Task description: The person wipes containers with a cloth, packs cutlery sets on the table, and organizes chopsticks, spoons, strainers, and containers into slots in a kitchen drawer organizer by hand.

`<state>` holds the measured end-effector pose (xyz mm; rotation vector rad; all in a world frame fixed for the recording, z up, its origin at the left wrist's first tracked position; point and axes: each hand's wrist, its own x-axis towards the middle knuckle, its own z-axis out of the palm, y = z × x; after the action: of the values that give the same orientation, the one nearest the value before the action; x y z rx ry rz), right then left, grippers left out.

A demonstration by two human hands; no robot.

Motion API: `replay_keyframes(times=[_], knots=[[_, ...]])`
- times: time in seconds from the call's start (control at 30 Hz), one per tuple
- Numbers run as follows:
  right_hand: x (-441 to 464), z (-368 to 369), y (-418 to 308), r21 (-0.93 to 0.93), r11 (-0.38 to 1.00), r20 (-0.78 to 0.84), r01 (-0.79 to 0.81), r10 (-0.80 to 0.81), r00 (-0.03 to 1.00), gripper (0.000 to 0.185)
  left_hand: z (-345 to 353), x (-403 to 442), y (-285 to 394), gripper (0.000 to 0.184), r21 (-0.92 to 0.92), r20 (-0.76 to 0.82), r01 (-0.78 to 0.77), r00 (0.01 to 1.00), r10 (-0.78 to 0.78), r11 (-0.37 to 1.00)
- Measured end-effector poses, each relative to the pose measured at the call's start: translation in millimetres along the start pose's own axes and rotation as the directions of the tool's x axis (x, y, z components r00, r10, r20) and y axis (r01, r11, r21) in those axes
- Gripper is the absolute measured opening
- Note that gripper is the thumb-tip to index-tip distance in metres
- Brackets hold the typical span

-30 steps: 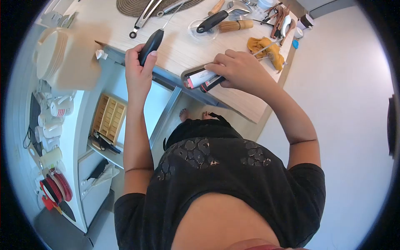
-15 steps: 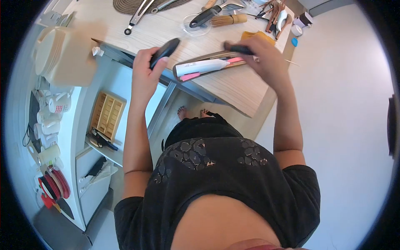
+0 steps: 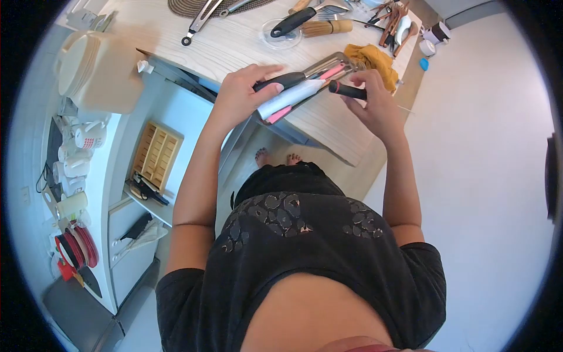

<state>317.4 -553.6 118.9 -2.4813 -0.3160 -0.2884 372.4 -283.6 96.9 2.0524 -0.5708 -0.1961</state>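
A long tray [image 3: 338, 58] lies slanted near the table's front edge. Inside it are a white-handled utensil [image 3: 290, 100] and pink-handled pieces [image 3: 279, 114]. My left hand [image 3: 246, 91] is closed on a black-handled utensil [image 3: 281, 81], which lies along the tray's far side with its front part over the tray. Right of the tray, my right hand [image 3: 374, 102] grips a second black handle with a red ring [image 3: 347, 90]; a thin shaft shows beyond that hand. A mustard cloth [image 3: 372, 61] lies just behind the right hand.
On the table [image 3: 229, 56] are tongs [image 3: 201, 22], a clear round lid [image 3: 280, 36], a brush [image 3: 328, 27], wooden utensils [image 3: 396, 26] and a woven mat [image 3: 187, 7]. Below left, an open drawer holds a wooden organizer [image 3: 157, 155]. A beige container [image 3: 105, 73] stands at left.
My left hand has moved right and lowered its black-handled utensil to the tray. My right hand has let go of the tray and moved right, with the red-ringed handle still in it.
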Motion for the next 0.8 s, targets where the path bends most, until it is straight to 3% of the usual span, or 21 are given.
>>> replay_keyframes(times=[0.13, 0.23, 0.3, 0.37, 0.43, 0.53, 0.73, 0.8], knots=[[7.5, 0.6, -1.2, 0.023, 0.999, 0.108, 0.033, -0.035, 0.993, 0.027, 6.6, -4.4, -2.6, 0.033, -0.029, -0.022, 0.151, 0.988, -0.152, 0.988], [18.9, 3.6, -5.7, -0.011, 0.994, 0.190, 0.113, -0.109, 0.976, 0.029, 10.7, -9.2, -5.1, 0.034, -0.037, -0.174, 0.251, 0.952, -0.253, 0.967], [27.2, 9.6, -4.3, -0.067, 0.937, 0.281, 0.343, -0.313, 0.907, 0.033, 11.9, -11.5, -15.4, 0.041, -0.202, -0.318, 0.222, 0.906, -0.278, 0.954], [33.7, 19.9, -0.4, -0.062, 0.935, 0.315, 0.349, -0.313, 0.896, 0.034, 10.4, -16.0, -18.5, 0.041, -0.266, -0.292, 0.219, 0.910, -0.295, 0.939], [41.6, 25.7, 1.6, -0.051, 0.931, 0.351, 0.361, -0.321, 0.880, 0.035, 8.4, -23.9, -14.6, 0.039, -0.443, -0.245, 0.150, 0.928, -0.280, 0.884], [51.0, 26.1, 0.4, 0.003, 0.940, 0.444, 0.342, -0.308, 0.841, 0.036, 5.4, -30.5, -8.3, 0.037, -0.504, -0.237, 0.166, 0.917, -0.320, 0.848], [58.9, 16.7, -0.8, -0.016, 0.929, 0.502, 0.370, -0.313, 0.806, 0.031, 12.5, -33.3, -0.8, 0.034, -0.475, -0.215, 0.175, 0.927, -0.307, 0.862], [61.5, 13.6, -2.6, 0.022, 0.950, 0.545, 0.311, -0.272, 0.793, 0.031, 23.4, -32.7, -1.8, 0.034, -0.447, -0.238, 0.174, 0.922, -0.304, 0.877]])
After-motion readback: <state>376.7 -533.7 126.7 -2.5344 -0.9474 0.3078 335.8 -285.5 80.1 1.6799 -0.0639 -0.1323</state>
